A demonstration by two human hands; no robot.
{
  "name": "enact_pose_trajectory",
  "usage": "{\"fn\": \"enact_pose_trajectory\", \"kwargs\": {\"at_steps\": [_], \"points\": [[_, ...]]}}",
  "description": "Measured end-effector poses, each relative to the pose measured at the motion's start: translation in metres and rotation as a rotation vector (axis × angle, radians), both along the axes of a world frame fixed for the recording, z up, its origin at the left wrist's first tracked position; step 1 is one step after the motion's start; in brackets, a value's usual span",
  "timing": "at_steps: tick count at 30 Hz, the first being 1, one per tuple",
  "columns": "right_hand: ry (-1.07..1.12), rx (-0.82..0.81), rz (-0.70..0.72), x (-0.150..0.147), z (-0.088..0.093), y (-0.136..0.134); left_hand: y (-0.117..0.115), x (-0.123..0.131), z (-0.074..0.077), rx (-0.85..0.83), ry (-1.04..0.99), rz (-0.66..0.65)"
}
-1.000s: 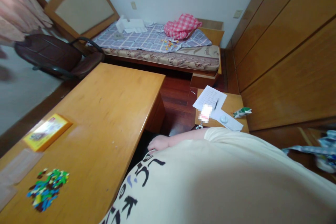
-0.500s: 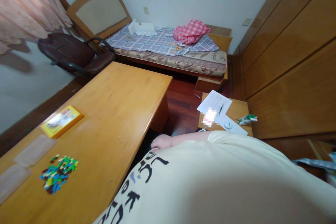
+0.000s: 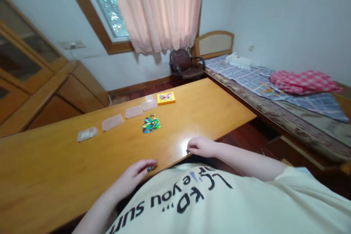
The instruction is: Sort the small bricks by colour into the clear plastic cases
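My left hand (image 3: 141,169) rests at the near edge of the wooden table (image 3: 197,106), fingers stretched out and thumb apart, with a dark nail showing. Farther right, my right hand (image 3: 201,147) lies loosely bent over the same edge; its fingertips are partly hidden and I see nothing held. Beyond both hands is a loose pile of small plastic pieces (image 3: 151,124) in blue, green, brown, yellow and white. Neither hand touches it. Behind the pile stand shallow clear plastic trays (image 3: 112,122) in a row, and a yellow box (image 3: 166,98) with a printed picture.
A brown office chair (image 3: 183,64) stands past the table's far end, below a pink curtain (image 3: 161,11). At right is a bed (image 3: 230,75) with a checked cloth, orange bits and a pink checked fabric (image 3: 301,81). A wooden cabinet (image 3: 71,91) lines the left wall.
My view has swung left from the bed and wardrobe side to face the table. My left hand has come into view; my right hand now rests at the table edge.
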State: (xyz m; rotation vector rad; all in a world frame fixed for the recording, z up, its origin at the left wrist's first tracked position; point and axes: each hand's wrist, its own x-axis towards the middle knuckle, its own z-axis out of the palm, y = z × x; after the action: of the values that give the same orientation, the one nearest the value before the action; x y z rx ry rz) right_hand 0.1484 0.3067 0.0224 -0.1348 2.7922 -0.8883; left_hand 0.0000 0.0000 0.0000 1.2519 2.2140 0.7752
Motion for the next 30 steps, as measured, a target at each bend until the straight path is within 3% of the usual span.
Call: {"fn": "enact_pose_trajectory", "kwargs": {"at_steps": [2, 5, 10, 14, 18, 30], "points": [[0.127, 0.101, -0.019, -0.038, -0.003, -0.005, 0.005, -0.013, 0.001, 0.036, 0.038, 0.020], [0.285, 0.180, -0.009, -0.094, -0.014, -0.022, 0.023, -0.045, 0.000, 0.050, 0.280, 0.130], [0.285, 0.282, -0.131, -0.151, -0.044, -0.051, 0.040, -0.083, -0.013, -0.189, 0.501, 0.429], [0.227, 0.327, -0.184, -0.160, -0.061, -0.056, 0.042, -0.084, -0.029, -0.264, 0.570, 0.442], [0.191, 0.384, -0.179, -0.160, -0.062, -0.055, 0.044, -0.084, -0.039, -0.302, 0.615, 0.406], [0.167, 0.439, -0.155, -0.161, -0.057, -0.056, 0.045, -0.089, -0.039, -0.334, 0.582, 0.384]]}}
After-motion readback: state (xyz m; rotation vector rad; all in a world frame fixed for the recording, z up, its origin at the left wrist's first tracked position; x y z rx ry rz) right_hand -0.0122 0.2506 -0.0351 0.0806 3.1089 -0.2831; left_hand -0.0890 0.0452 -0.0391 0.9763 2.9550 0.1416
